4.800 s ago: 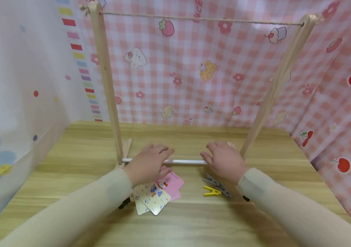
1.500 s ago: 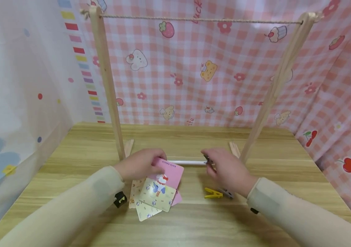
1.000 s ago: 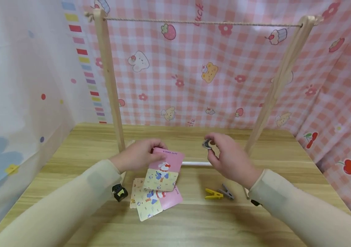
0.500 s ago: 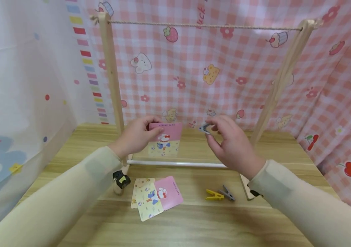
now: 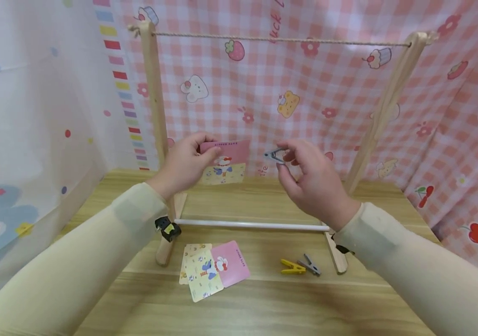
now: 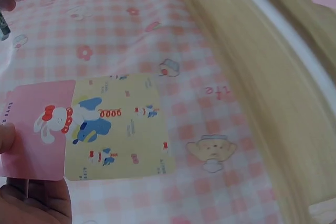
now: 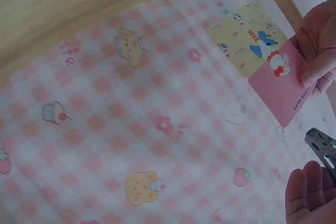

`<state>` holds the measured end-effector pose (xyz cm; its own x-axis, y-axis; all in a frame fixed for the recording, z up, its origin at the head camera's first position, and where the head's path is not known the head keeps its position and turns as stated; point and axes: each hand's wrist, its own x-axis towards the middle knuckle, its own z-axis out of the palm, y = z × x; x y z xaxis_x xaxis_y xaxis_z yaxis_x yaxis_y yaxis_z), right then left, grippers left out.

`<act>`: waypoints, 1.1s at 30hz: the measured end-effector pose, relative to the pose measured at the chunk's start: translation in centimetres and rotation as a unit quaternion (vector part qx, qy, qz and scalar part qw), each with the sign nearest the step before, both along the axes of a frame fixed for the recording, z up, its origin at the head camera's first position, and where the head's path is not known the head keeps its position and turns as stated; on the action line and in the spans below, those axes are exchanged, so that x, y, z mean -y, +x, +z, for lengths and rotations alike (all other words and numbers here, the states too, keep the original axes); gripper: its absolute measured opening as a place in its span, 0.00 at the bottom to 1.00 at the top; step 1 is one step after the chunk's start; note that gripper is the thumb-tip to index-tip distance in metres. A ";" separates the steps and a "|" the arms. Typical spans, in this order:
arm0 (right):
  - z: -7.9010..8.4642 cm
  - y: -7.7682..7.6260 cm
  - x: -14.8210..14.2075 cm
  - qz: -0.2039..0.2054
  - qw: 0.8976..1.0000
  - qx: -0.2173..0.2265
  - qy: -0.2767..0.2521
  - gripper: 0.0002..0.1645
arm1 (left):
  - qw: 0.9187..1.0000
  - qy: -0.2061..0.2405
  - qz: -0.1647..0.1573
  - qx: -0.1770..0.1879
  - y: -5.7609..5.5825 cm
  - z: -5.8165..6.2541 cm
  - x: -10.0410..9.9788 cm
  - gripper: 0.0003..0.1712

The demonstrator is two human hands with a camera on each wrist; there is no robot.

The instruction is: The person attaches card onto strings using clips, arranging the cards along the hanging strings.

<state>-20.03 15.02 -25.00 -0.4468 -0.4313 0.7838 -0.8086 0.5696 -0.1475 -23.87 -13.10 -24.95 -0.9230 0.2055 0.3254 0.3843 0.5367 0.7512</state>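
Pink check cloth behind, wood table

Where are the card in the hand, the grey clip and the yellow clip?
card (image 5: 224,161), head view, on its pink and yellow face
grey clip (image 5: 274,155), head view, on its metal body
yellow clip (image 5: 291,267), head view, on its middle

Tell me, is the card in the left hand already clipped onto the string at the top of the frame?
No, the card is held by the left hand well below the string.
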 end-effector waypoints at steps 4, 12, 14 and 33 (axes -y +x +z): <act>1.2 -0.2 0.6 0.015 1.000 -0.023 -0.010 0.19 | 1.000 0.016 0.008 -0.003 0.0 1.1 0.0 0.12; 4.2 -0.8 1.5 0.018 0.998 -0.059 -0.017 0.18 | 0.999 0.029 0.018 -0.040 -0.2 3.2 -0.1 0.12; 5.0 -0.8 1.8 0.016 0.997 -0.068 -0.017 0.18 | 0.998 0.032 0.023 -0.049 -0.3 3.8 -0.2 0.11; 11.8 -2.0 4.6 0.008 0.990 -0.133 -0.037 0.22 | 0.990 0.074 0.049 -0.106 -0.3 8.9 -1.3 0.15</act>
